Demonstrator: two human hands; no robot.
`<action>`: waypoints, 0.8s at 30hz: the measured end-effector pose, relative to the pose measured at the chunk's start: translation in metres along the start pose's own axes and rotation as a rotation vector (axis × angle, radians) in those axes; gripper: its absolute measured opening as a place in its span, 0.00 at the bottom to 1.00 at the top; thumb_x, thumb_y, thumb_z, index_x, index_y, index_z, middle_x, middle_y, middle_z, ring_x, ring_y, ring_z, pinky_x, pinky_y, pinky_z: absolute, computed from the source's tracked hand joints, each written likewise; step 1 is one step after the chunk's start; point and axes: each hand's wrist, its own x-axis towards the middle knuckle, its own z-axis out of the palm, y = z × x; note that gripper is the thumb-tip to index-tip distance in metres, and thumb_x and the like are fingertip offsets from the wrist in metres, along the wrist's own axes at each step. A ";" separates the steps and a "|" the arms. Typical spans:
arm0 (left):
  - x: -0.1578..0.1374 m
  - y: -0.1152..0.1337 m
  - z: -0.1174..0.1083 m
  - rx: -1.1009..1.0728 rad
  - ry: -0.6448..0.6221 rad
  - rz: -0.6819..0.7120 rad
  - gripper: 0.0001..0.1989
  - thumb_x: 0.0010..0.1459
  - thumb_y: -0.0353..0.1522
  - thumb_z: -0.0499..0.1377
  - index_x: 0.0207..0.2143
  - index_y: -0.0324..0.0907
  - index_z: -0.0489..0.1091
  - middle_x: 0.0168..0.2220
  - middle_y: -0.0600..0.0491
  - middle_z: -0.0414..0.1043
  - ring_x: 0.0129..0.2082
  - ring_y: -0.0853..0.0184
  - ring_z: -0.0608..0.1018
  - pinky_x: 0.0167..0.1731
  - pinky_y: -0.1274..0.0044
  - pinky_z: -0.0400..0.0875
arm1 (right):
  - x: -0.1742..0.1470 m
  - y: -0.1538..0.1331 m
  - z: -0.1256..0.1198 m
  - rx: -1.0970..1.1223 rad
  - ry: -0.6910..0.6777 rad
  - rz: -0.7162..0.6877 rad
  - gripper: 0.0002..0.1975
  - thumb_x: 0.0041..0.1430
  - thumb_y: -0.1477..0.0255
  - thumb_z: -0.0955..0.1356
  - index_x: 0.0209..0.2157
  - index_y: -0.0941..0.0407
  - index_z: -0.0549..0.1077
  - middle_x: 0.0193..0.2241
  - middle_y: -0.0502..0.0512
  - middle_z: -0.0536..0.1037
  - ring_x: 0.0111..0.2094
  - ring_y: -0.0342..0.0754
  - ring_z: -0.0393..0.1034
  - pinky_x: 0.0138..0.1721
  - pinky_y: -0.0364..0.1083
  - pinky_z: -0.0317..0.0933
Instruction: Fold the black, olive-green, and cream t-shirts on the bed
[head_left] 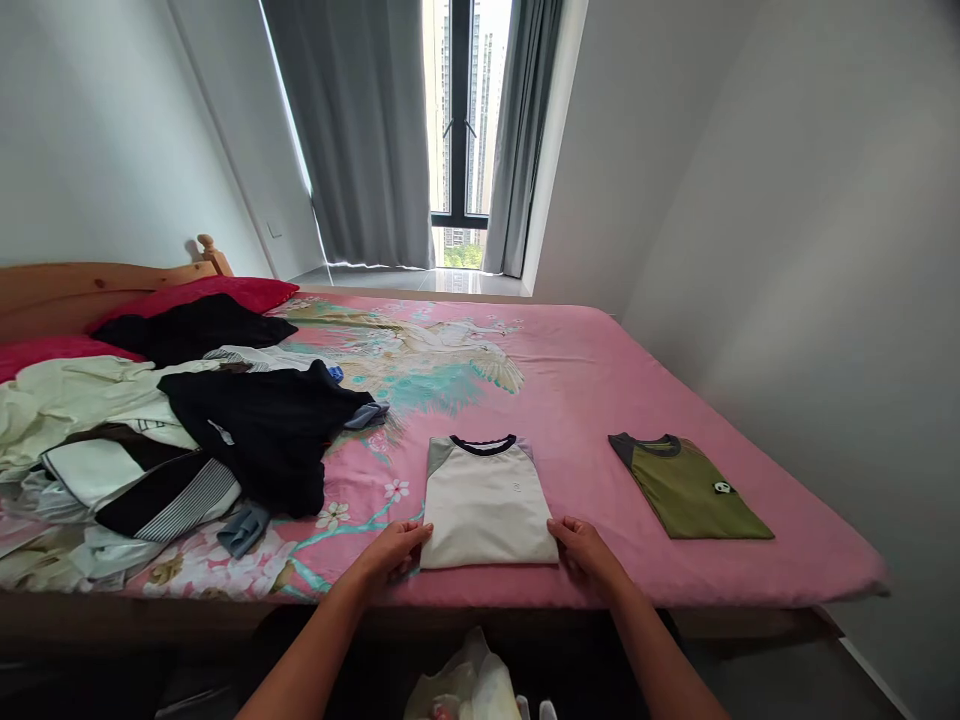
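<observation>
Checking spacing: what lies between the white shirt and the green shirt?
Only bare pink sheet lies between the white shirt and green shirt, in the head view.

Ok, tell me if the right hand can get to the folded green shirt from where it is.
Probably yes: the right hand rests at the white shirt, and only bare pink sheet separates it from the green shirt.

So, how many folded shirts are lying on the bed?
2: a white shirt between the left hand and right hand, and a green shirt further right. The clothes pile may hide more.
</observation>
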 end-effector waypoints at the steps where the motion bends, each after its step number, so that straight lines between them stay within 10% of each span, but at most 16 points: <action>1: -0.002 -0.001 0.001 -0.007 -0.005 0.015 0.26 0.40 0.56 0.57 0.22 0.43 0.57 0.13 0.63 0.56 0.10 0.78 0.53 0.12 0.80 0.40 | -0.002 0.001 0.000 0.008 -0.008 0.002 0.18 0.48 0.54 0.66 0.25 0.55 0.61 0.12 0.39 0.56 0.11 0.35 0.46 0.12 0.39 0.39; 24: -0.019 -0.008 0.022 0.175 0.408 0.212 0.21 0.44 0.49 0.55 0.15 0.42 0.61 0.16 0.57 0.60 0.22 0.67 0.67 0.23 0.79 0.57 | -0.016 0.018 0.022 0.031 0.203 0.060 0.12 0.54 0.62 0.63 0.26 0.54 0.60 0.12 0.40 0.56 0.10 0.43 0.62 0.08 0.38 0.51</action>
